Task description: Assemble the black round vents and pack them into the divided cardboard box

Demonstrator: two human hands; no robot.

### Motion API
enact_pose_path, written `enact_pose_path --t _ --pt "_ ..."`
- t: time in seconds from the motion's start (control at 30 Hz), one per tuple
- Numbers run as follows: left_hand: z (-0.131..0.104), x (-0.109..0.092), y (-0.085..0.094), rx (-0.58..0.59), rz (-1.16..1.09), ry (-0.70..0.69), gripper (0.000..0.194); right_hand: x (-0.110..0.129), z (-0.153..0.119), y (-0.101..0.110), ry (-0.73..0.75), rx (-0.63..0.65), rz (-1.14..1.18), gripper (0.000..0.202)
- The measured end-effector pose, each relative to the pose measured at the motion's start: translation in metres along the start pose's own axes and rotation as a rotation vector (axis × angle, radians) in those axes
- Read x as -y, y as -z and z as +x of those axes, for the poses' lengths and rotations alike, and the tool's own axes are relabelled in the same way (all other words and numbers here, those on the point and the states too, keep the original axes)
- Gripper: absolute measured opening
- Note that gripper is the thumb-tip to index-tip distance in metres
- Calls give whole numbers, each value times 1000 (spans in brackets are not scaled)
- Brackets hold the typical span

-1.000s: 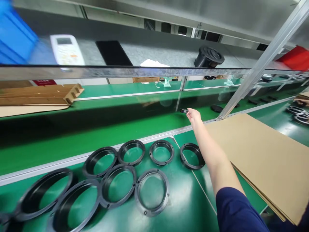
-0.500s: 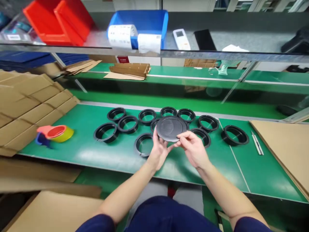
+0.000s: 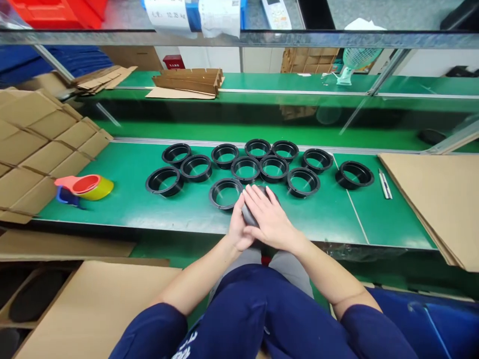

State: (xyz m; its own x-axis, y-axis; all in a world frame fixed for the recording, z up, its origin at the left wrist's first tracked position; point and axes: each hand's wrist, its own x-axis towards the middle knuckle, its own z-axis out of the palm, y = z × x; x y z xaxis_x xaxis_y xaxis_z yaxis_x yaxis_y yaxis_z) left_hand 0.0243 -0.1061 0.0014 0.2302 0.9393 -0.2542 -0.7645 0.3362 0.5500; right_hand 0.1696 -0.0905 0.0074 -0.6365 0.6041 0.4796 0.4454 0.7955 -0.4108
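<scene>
Near the front edge of the green bench, I hold a black round lid (image 3: 248, 215), mostly covered by my hands. My left hand (image 3: 238, 230) is closed around its left side. Flat across its face lies my right hand (image 3: 272, 222), fingers stretched out and side by side. Just beyond my hands, several black flanged rings stand on the bench, among them a ring at the front (image 3: 216, 203), one to the right (image 3: 317, 188) and one further back (image 3: 245, 180).
A tape dispenser with yellow tape (image 3: 101, 188) sits left, beside stacked cardboard boxes (image 3: 41, 134). Two pens (image 3: 384, 184) lie right, near cardboard sheets (image 3: 434, 199). A metal-edged shelf (image 3: 269, 38) crosses above. An open carton flap (image 3: 101, 304) is at lower left.
The lid has come down and closer to my body. My right hand has gone from pinching its edge to lying flat over it. The view has tilted downward.
</scene>
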Motion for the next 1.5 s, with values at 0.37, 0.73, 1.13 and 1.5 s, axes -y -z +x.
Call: enact_pose_path --t 0.37,0.73,1.13,1.5 --pt "-20 -4 5 47 -37 139 60 -36 -46 -10 -169 -264 81 51" --pt "-18 -9 12 25 -84 213 62 -30 -42 -16 -303 -351 497 54" --pt "-19 -16 18 -53 -70 196 63 -7 -41 -22 67 -66 -52 80" --pt "-48 -54 43 -26 261 253 88 -6 36 -29 -2 53 -57 104"
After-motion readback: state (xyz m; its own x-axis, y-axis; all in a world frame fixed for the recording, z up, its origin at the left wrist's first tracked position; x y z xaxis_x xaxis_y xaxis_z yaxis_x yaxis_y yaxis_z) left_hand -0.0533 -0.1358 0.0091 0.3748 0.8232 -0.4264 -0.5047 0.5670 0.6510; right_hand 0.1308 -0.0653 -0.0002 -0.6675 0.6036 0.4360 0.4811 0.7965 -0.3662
